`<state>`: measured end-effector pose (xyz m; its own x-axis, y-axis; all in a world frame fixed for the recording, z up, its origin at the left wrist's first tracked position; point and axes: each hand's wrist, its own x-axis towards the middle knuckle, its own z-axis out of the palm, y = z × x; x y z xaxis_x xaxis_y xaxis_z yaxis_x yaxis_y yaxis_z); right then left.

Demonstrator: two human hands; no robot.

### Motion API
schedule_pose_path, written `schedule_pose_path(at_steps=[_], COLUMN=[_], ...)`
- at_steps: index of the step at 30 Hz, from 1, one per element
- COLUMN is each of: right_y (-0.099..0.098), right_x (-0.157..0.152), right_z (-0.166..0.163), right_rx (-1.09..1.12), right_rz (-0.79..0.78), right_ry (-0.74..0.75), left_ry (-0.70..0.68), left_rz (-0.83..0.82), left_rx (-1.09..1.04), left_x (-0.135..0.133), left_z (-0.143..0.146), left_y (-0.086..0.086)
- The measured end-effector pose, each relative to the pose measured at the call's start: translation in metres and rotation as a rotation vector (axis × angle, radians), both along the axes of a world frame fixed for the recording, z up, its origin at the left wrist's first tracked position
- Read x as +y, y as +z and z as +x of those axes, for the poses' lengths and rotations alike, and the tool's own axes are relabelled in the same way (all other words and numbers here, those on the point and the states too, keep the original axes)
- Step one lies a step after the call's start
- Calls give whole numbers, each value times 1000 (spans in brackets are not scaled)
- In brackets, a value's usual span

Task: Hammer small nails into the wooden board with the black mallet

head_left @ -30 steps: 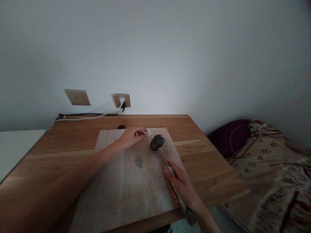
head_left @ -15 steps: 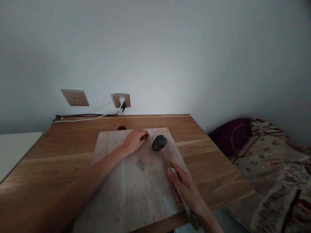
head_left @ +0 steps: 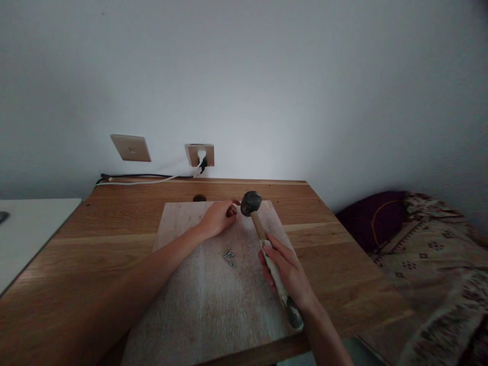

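Note:
My right hand is wrapped round the pale, worn handle of a hammer. Its dark, blunt head hangs above the far part of a whitish wooden board. My left hand rests on the board near its far edge, just left of the hammer head. Its index finger reaches toward the head, the thumb stands apart from it, and the other fingers curl under. I see nothing between them. A small pile of several silver nails lies mid-board, nearer to me than the left hand. The spot behind the hammer head is hidden.
The board lies on a brown wooden table against a white wall. Plugs with cables sit in a wall socket, beside a second wall plate. A bed with patterned cloth is at right, a white surface at left.
The hammer has risen, its head now farther up in view and closer to my left hand. My left index finger has stretched out. The whole view has shifted slightly.

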<state>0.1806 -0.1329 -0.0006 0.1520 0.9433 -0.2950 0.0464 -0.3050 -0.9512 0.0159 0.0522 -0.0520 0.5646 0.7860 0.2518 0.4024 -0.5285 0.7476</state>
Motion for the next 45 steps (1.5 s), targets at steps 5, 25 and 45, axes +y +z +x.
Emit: schedule_pose_path(at_steps=[5,25,45], right_y=[-2,-20,-26], right_x=[5,-40,-38], right_z=[-9,4,-5], right_rx=[4,-25,-109], right_rz=[13,-130,-59], right_ry=[12,-91,-98], left_ry=[27,-430,-69], left_rz=[-32,137,109], left_rx=[-1,520,63], left_x=[1,-53,9], left_z=[0,-30,-33], left_y=[-1,68,13])
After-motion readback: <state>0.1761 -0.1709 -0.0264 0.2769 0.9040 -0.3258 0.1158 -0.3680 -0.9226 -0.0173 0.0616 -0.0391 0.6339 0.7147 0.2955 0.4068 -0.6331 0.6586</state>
